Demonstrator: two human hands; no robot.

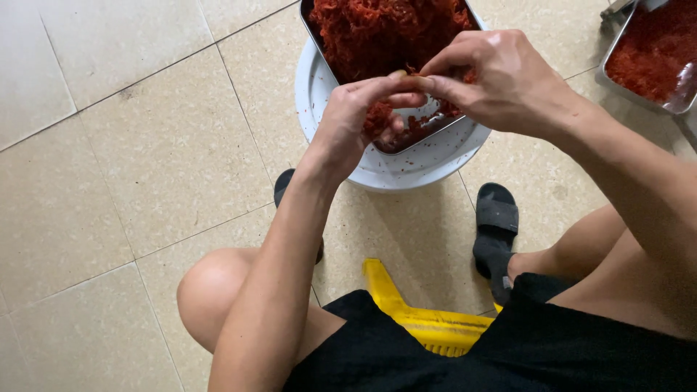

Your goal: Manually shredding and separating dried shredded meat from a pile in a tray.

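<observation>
Nearest the camera, black shorts (523, 341) are being worn by the seated person, and one yellow plastic stool (425, 323) is being sat on, its edge showing between the thighs. One bare knee (207, 294) is being held out to the left. Beyond the stool, two dark slippers are being worn: one (497, 232) is plainly seen on the right, the other (284, 185) is mostly hidden behind the left forearm. All of this is being carried by a floor of pale beige tiles (131, 145).

Farther out, two hands are being held together above a tray. The left hand (363, 116) is being kept half curled, and a small clump of red shredded stuff (377, 116) is being cupped in its palm. The right hand (501, 80) is being pinched nearly closed, thumb and forefinger meeting the left fingertips; whether a strand is being gripped between them cannot be told.

Beneath the hands, one round white lid or bucket top (348, 160) is being used as a stand, and flecks of red are being scattered over it. One metal tray (428, 131) is being rested on it, and a heap of the red shreds (385, 33) is being held in the tray, piled toward the far end, with bare metal showing at the near corner.

At the far right, a second metal tray (613, 72) is being filled with finer red flakes (653, 47).
</observation>
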